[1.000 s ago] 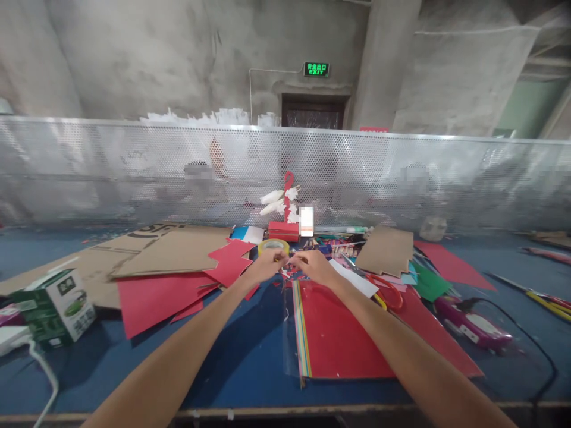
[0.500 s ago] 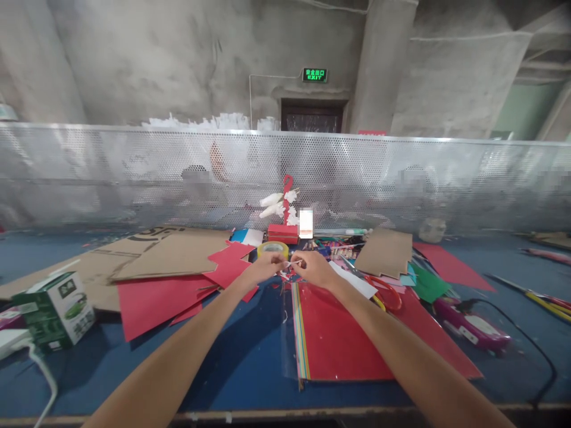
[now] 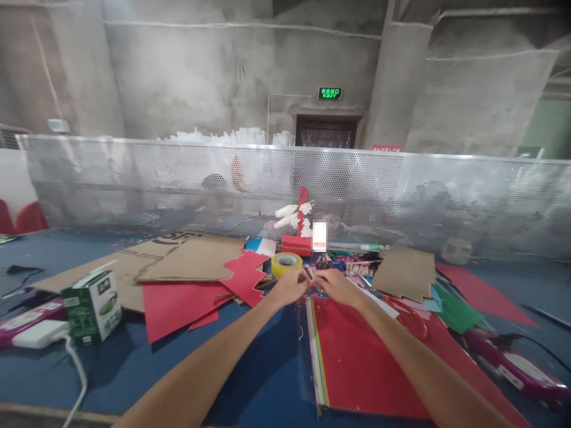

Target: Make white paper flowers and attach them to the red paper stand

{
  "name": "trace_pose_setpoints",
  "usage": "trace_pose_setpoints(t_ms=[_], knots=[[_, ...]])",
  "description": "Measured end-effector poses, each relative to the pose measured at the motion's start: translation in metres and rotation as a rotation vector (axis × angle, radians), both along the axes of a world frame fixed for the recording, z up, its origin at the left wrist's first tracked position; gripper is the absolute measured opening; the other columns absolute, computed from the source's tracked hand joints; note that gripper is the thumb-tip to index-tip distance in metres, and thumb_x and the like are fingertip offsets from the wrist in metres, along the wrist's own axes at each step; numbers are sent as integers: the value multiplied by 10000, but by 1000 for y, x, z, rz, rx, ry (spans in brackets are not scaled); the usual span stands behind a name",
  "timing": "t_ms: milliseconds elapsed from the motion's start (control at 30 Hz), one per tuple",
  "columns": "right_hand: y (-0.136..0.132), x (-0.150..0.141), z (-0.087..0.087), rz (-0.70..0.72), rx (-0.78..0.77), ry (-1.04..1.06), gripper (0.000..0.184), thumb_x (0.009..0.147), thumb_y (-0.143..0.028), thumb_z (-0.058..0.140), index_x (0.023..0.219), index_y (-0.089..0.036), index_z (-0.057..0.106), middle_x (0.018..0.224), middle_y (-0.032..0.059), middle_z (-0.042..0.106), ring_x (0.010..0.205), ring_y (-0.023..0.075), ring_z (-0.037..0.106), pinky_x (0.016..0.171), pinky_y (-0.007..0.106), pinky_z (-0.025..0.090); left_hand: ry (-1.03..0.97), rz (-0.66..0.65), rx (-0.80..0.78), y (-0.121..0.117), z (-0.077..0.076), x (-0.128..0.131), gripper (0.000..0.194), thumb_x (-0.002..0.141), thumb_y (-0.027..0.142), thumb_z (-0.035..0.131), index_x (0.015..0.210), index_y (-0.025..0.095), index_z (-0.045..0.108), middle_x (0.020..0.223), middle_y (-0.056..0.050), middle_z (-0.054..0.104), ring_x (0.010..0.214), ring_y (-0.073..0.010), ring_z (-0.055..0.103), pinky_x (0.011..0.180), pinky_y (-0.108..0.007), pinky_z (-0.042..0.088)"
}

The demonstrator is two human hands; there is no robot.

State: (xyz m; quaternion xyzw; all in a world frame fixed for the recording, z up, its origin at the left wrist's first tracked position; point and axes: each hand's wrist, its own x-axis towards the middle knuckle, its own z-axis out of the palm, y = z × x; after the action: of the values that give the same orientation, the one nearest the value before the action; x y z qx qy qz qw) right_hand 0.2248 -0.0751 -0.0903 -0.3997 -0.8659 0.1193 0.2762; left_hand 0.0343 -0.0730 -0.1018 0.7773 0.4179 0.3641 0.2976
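Note:
My left hand (image 3: 289,287) and my right hand (image 3: 338,286) meet over the middle of the table, fingertips pinched close together. Between them is a small, thin white strip (image 3: 309,276), mostly hidden by the fingers; its material is too small to tell. A roll of yellow tape (image 3: 286,265) lies just behind my left hand. Beyond my hands, white flowers (image 3: 292,215) are fixed to a red upright piece (image 3: 301,208) with a curled top, rising from a red block (image 3: 297,245). Under my right forearm lies a stack of coloured paper (image 3: 366,356), red on top, in a clear sleeve.
Cardboard (image 3: 187,261) and red sheets (image 3: 178,309) lie at left, near a green-and-white box (image 3: 91,306) and a white cable (image 3: 80,368). At right are cardboard (image 3: 405,272), red-handled scissors (image 3: 413,318) and a purple power strip (image 3: 517,365). A perforated metal screen (image 3: 169,184) stands behind.
The view has swung left and up, so everything sits further right and lower. My hands have drawn closer together, and less of the white strip shows between the fingertips.

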Motion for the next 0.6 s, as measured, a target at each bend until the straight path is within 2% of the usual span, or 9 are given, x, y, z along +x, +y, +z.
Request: trace_pose_setpoints(t_ms=[167,267,433,600], knots=[[-1,1,2,-3,-51,219,202,869,-338,583,920,-170,682,762,34,707,680,169,626,659,256,440,-60,-16,-97,2,0,0,156,821,297,539,772,152,570,676,-31,662,513,-132,561,506,-241,413],[0,-2,2,-39,-23,289,170,848,-331,609,864,-170,660,764,33,706,693,171,635,679,260,452,-81,-4,-79,9,2,-5,170,807,310,562,758,149,583,651,-21,642,532,-133,561,526,-243,419],[-1,-7,6,-125,35,232,222,888,-343,572,777,-175,666,731,22,705,654,155,621,660,244,417,-82,-48,-10,21,9,-17,193,775,340,611,773,149,636,704,-30,664,612,-142,592,578,-246,450],[-5,-12,9,-192,105,126,347,942,-363,517,677,-182,648,640,3,682,612,135,605,628,229,355,-46,-105,-73,24,16,-24,237,771,389,627,795,153,624,713,-22,662,573,-124,568,512,-221,407]])
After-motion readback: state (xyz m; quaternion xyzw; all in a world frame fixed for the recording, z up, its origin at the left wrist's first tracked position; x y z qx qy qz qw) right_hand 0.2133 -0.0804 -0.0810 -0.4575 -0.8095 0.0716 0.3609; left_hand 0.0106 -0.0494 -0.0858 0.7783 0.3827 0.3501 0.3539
